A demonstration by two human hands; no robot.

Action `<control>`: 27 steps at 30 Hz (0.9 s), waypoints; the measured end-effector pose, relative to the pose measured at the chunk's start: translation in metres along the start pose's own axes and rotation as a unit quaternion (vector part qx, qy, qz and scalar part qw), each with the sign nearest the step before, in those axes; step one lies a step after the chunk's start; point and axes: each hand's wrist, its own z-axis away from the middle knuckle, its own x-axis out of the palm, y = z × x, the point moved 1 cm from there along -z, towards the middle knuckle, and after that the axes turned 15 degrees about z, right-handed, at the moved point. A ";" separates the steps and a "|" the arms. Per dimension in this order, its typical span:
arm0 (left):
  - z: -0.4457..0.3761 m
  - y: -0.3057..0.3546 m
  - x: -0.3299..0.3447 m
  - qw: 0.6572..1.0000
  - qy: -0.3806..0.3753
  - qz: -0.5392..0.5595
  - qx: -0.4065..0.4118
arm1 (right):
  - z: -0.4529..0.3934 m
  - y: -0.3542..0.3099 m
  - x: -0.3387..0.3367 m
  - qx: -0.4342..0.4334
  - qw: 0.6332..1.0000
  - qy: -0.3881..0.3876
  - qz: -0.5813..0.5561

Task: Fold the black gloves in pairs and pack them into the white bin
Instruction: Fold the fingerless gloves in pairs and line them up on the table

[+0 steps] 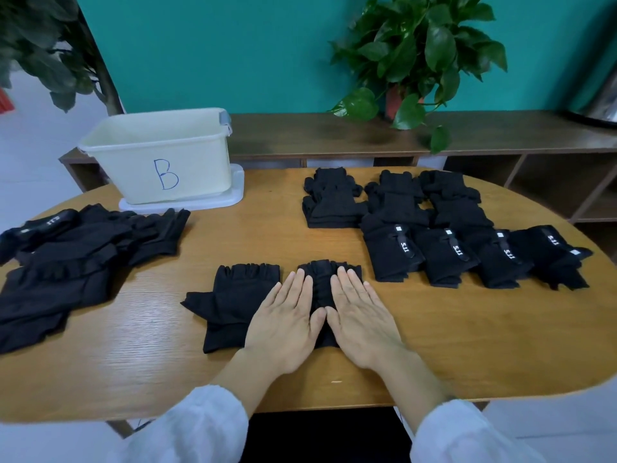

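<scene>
Both hands lie flat, fingers straight, gripping nothing: our left hand (283, 315) and right hand (362, 315) press side by side on one black glove (320, 279) near the front-middle of the table (467, 345), thumbs almost touching over its lower half. We judge this as the smoothing step before the fold. To do it well we keep palms down w/ even pressure and sweep outward from the centre so the bunched finger end flattens instead of creasing.

Just left of it lies the second glove (233, 305), flat, partly under our left hand; it looks like the mate. We should line up cuffs and finger ends before stacking, otherwise the pair folds crooked.

Further out, an unsorted glove pile (66, 259) sits at the left edge, and folded pairs (440, 235) stand in rows on the right, some w/ strap labels up; approx. match that shape.

White bin (160, 158), marked B, stands at the back left on its lid. Its floor is hidden from here, so we can't tell whether anything is packed yet.
</scene>
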 end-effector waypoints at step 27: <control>0.101 -0.141 -0.095 0.960 0.235 0.143 -0.049 | -0.022 -0.086 -0.102 -0.098 0.968 0.210 -0.098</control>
